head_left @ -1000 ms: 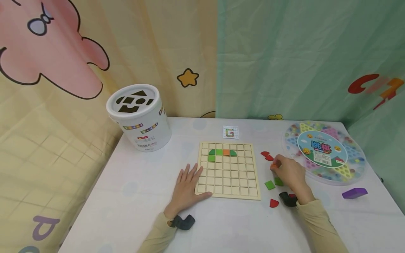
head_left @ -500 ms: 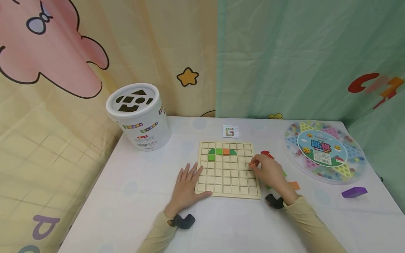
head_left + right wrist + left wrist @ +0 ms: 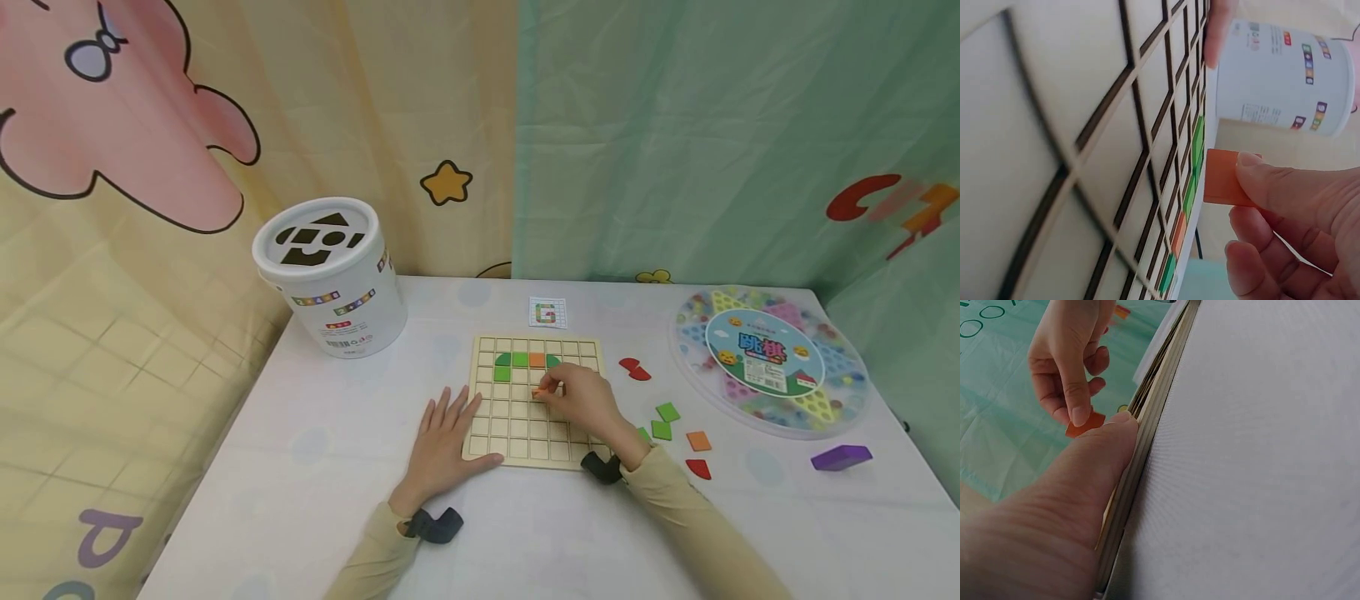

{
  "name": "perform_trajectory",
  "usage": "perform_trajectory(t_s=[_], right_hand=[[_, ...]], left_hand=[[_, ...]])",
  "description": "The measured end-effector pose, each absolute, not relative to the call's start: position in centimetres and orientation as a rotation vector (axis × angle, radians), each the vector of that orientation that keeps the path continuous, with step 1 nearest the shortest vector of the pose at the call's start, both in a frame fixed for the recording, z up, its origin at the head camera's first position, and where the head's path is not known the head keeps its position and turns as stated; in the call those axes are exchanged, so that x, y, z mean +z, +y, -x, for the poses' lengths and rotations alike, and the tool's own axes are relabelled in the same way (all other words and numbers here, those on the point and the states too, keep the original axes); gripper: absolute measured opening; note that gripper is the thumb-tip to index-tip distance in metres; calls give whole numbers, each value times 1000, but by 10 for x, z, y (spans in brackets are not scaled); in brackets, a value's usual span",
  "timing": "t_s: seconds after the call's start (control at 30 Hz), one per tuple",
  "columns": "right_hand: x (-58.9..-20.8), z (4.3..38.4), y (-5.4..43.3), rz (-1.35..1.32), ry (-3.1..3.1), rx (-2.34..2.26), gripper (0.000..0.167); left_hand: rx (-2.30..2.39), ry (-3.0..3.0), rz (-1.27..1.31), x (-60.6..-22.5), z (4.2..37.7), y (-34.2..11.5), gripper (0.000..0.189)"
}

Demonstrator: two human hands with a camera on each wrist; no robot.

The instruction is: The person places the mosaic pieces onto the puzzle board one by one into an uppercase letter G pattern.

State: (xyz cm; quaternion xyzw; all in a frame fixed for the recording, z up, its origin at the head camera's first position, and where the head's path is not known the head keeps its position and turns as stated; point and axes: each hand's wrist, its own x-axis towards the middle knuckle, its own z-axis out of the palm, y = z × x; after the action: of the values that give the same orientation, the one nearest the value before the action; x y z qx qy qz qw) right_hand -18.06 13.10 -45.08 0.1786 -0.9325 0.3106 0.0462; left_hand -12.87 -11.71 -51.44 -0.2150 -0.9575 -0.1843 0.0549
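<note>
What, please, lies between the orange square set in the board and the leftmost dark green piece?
One light green square, as the head view shows.

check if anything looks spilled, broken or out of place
Nothing looks spilled or broken. The white bucket stands upright, and loose tiles lie right of the wooden board. Only the purple block seems stray, sitting alone near the right edge of the table.

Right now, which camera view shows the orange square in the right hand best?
The right wrist view: the held orange square is large there, partly covered by the right hand. The head view shows only a small sliver; the left wrist view shows part, the left hand in front.
</note>
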Motion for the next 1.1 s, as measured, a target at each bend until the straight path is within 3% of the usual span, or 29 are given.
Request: perform_trajectory(t_s=[0.47, 1.1], right_hand=[[-455, 195, 93, -617, -2849, 915, 13], [-460, 208, 81, -635, -2929, 855, 12]], left_hand=[[-553, -2922, 659, -514, 129, -116, 96], [-559, -2893, 674, -512, 128, -117, 95]])
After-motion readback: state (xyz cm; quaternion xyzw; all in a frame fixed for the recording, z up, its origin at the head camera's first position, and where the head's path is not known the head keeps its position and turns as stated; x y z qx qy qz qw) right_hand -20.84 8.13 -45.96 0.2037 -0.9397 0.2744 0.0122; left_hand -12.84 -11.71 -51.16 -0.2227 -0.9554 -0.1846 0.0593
